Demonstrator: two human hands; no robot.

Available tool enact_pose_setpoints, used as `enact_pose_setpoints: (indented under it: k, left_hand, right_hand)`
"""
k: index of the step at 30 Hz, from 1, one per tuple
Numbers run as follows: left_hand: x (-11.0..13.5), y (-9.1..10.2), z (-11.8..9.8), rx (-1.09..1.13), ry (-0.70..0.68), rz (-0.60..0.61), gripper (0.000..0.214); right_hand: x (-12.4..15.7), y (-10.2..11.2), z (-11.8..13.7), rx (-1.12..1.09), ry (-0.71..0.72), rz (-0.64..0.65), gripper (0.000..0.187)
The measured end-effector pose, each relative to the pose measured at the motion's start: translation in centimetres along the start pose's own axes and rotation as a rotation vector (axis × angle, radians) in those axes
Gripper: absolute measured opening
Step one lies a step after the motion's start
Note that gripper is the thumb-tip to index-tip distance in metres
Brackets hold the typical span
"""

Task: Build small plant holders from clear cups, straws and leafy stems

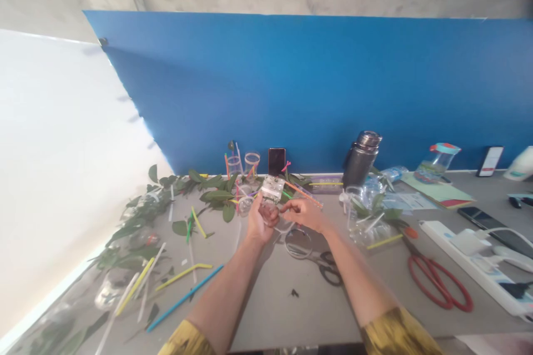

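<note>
My left hand (pixel 263 221) is palm up with its fingers curled and closed around the lower part of a small clear plastic piece (pixel 272 188) with a whitish band. Close beside it, my right hand (pixel 306 214) has its thumb and fingers pinched together; whatever lies between them is too small to make out. An orange straw (pixel 303 194) slants just beyond the right hand. Below the hands lies a roll of clear tape (pixel 298 244), and dark-handled scissors (pixel 330 270) rest partly behind my right forearm.
Leafy twigs (pixel 216 196) and loose straws, among them a blue straw (pixel 185 298), spread over the left side. A dark flask (pixel 362 160) and an upright phone (pixel 276 161) stand near the blue panel. Red-handled scissors (pixel 437 283) and a power strip (pixel 474 266) lie right.
</note>
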State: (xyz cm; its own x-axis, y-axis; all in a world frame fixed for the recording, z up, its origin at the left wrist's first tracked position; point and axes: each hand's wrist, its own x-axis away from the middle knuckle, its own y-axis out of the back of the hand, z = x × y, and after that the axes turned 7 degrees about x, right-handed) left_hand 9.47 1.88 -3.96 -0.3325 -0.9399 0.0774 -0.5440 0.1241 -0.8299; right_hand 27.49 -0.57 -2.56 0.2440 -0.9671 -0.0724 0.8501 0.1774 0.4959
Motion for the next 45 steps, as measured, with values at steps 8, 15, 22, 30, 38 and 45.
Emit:
enact_pose_setpoints:
  k: [8,15,22,30,38,45]
  left_hand:
    - [0.4,-1.0,-1.6,0.032,-0.03,0.046,0.049]
    - [0.7,-1.1,-1.8,-0.077,-0.023,0.069,0.057]
    - [0.5,-0.5,-1.2,-0.132,-0.157,0.044,0.052]
    - [0.1,-1.1,-0.6,-0.175,-0.374,0.018,0.045]
    - [0.3,-0.7,0.1,-0.219,-0.243,0.021,0.05]
    - [0.1,-0.6,0.2,-0.221,-0.222,0.047,0.05]
  right_hand:
    - [0.1,-0.2,0.4,0.177,-0.011,-0.005,0.011]
    - [-0.1,-2.3,1.3,-0.23,0.052,0.083,0.037]
    - [-0.1,-1.9,1.1,-0.283,-0.171,0.112,0.023]
    - [0.6,0.5,2.9,-0.682,0.12,-0.181,0.04]
    - [0.0,1.2,1.5,-0.505,0.082,-0.503,0.033]
    - [0.1,1.1,1.5,-0.436,0.106,-0.533,0.035]
